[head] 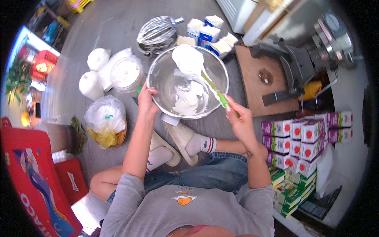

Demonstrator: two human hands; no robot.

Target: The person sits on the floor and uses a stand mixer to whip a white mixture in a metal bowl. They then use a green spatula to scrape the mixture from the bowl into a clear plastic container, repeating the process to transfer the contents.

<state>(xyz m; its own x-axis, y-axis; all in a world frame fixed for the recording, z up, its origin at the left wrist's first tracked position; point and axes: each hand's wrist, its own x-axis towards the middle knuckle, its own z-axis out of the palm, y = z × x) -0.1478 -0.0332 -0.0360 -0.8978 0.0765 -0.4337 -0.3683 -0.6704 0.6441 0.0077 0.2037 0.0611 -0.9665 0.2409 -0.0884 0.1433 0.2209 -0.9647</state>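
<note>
My left hand (pixel 149 100) grips the near left rim of a stainless steel mixing bowl (pixel 161 81), thumb over the edge. The bowl tilts toward me above the floor. In my right hand (pixel 239 114) is the green handle of a spatula (pixel 213 87), smeared white along its length. A thick mound of white cream (pixel 188 59) covers the spatula's head, over the bowl's far side. More cream (pixel 189 99) lies in the bottom of the bowl, with streaks up its wall. The spatula's blade is hidden under the cream.
A large wire whisk (pixel 157 31) and several opened cartons (pixel 208 34) stand beyond the bowl. Left are a plastic tub of white cream (pixel 126 74), filled white bags (pixel 91 85) and a basket (pixel 121 137) holding plastic bags. Stacked milk cartons (pixel 291 142) and a stand mixer (pixel 299 65) are right.
</note>
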